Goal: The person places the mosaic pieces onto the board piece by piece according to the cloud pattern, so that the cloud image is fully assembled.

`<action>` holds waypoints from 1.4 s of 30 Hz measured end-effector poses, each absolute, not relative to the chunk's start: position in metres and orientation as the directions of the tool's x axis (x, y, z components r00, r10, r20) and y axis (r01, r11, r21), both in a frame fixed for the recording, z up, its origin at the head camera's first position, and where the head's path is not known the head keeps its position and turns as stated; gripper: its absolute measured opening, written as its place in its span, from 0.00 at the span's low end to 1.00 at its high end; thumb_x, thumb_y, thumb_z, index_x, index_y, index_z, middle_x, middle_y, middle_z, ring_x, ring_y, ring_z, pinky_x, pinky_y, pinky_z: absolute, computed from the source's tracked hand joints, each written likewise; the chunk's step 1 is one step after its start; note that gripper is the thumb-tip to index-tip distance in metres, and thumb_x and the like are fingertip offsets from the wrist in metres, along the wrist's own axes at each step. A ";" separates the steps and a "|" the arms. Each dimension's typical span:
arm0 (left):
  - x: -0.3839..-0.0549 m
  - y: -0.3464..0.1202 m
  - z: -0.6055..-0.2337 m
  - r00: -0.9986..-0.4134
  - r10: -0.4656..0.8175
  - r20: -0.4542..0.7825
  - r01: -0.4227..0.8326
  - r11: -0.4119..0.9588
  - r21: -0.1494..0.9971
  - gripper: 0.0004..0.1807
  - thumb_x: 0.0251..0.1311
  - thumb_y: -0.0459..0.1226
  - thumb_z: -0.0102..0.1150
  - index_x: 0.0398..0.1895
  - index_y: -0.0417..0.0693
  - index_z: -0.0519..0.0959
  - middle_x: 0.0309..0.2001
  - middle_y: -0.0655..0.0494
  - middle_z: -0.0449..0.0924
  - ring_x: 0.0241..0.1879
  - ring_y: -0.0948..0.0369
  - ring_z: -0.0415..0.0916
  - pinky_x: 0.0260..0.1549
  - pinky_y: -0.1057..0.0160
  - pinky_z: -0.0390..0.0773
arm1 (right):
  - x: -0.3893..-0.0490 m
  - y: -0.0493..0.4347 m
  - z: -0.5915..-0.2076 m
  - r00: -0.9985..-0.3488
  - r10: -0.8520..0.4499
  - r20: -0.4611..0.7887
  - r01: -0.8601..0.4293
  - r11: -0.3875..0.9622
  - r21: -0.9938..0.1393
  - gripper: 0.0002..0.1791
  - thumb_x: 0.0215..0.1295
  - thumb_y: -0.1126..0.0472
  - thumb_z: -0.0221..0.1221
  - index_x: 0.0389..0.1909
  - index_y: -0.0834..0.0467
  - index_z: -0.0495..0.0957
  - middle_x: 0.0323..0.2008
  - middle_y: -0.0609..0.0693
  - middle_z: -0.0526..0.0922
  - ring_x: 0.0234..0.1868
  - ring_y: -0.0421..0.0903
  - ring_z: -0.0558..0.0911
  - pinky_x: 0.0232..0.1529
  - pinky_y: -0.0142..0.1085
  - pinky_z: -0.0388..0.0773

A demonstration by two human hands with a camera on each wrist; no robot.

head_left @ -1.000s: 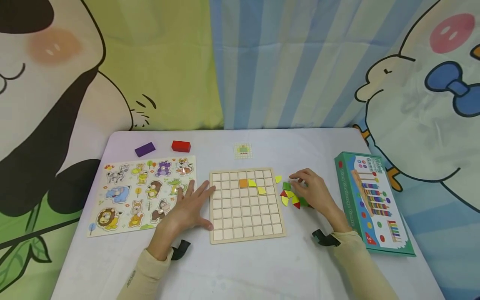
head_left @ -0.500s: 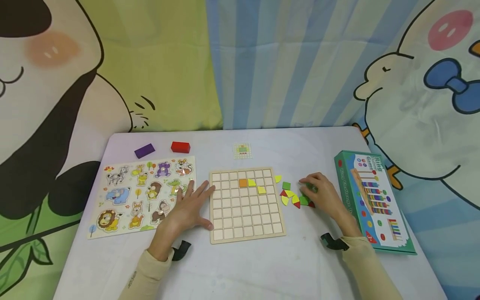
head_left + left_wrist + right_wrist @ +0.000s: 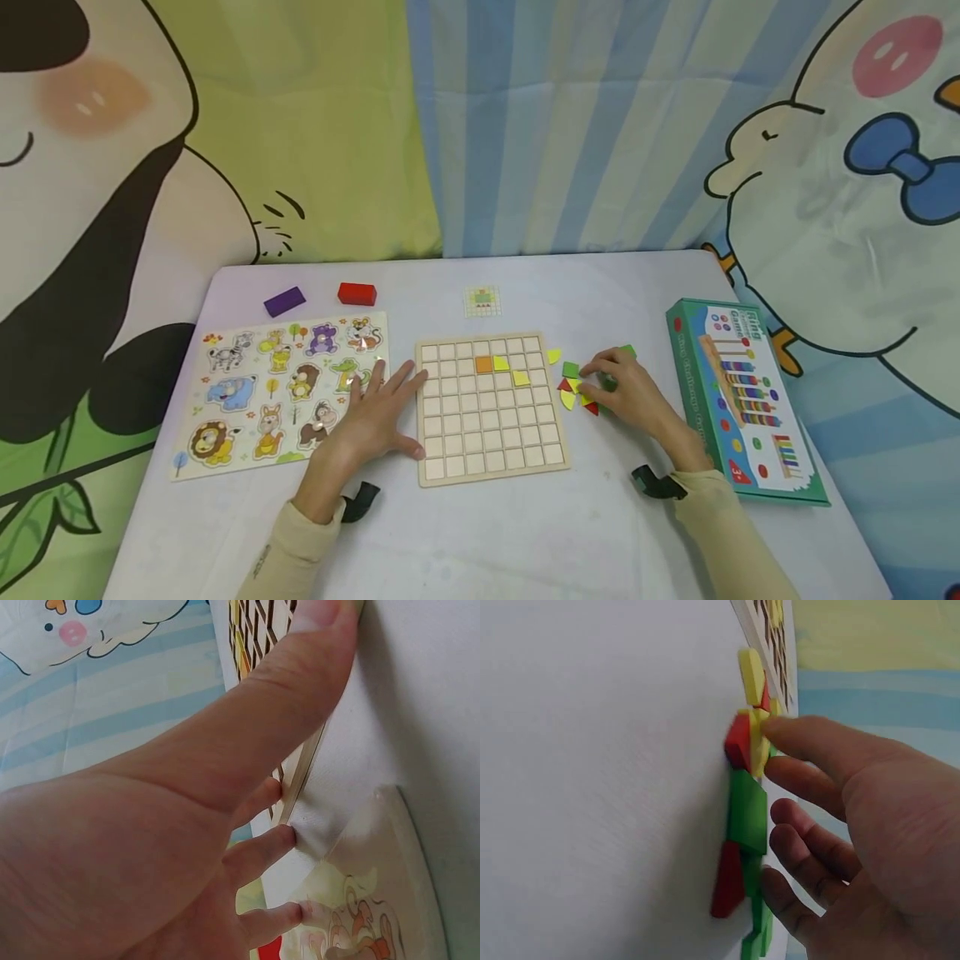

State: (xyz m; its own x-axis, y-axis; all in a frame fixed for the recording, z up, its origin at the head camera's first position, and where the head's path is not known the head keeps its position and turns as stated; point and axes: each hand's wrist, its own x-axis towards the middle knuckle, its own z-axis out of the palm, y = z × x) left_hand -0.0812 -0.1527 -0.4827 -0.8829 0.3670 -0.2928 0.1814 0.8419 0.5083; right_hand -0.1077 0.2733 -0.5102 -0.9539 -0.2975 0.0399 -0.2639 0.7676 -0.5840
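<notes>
My left hand (image 3: 375,417) has its fingers spread at the left edge of the wooden grid board (image 3: 558,477). Its thumb and a fingertip touch the board's frame, and other fingers lie over the animal puzzle (image 3: 247,442). An orange square (image 3: 483,364) and two yellow pieces, one a yellow tile (image 3: 521,379), lie in the grid. Right of the board, my right hand (image 3: 633,390) hovers with loosely bent fingers over a pile of small red, yellow and green pieces. In the right wrist view its thumb is close to a yellow piece (image 3: 759,750), beside a green block (image 3: 747,814); contact is unclear.
A small pattern card (image 3: 482,302) lies behind the board. Farther left are a red block (image 3: 357,293) and a purple block (image 3: 284,302). At the right stands a green toy box (image 3: 750,400). A curtain (image 3: 570,125) hangs behind the table.
My right hand moved right over the pile, then back left. A green piece now shows beyond its knuckles. My left hand stays at the board.
</notes>
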 end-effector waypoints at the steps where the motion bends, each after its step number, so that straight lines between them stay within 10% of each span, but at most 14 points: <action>1: -0.081 -0.153 -0.482 -0.883 0.366 -0.293 0.181 0.842 0.508 0.66 0.34 0.48 0.84 0.80 0.51 0.57 0.82 0.45 0.46 0.80 0.33 0.30 0.71 0.24 0.30 | -0.107 0.272 -0.511 -0.951 -0.307 0.043 -0.272 0.760 -0.590 0.11 0.62 0.55 0.71 0.44 0.54 0.86 0.51 0.54 0.78 0.52 0.53 0.77 0.53 0.52 0.77; 42: -0.080 -0.155 -0.484 -0.880 0.388 -0.273 0.204 0.829 0.520 0.65 0.34 0.48 0.85 0.80 0.52 0.58 0.82 0.44 0.47 0.80 0.33 0.31 0.70 0.23 0.30 | -0.109 0.246 -0.505 -0.919 -0.378 0.112 -0.353 0.664 -0.659 0.15 0.67 0.62 0.65 0.54 0.57 0.83 0.37 0.45 0.87 0.33 0.38 0.80 0.34 0.32 0.80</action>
